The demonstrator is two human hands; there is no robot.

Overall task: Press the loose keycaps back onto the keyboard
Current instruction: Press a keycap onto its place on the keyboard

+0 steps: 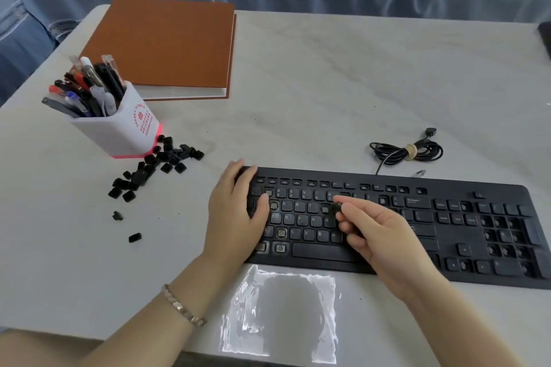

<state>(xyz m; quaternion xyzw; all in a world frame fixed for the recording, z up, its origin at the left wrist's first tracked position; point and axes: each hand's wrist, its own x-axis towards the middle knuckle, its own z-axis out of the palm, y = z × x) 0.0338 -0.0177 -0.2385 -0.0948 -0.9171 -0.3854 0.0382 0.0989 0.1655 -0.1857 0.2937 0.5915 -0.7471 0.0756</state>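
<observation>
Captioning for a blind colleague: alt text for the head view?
The right hand pinches a black keycap over the keyboard's letter rows while the left hand rests on its left end. Loose keycaps lie by a pen holder.

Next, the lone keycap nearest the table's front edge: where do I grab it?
Pinch the lone keycap across its two long sides, coming from straight above. It lies low and oblong on the table, nothing touching it, so its sides look free.

Black keyboard, black keycaps, orange-brown notebook.
</observation>
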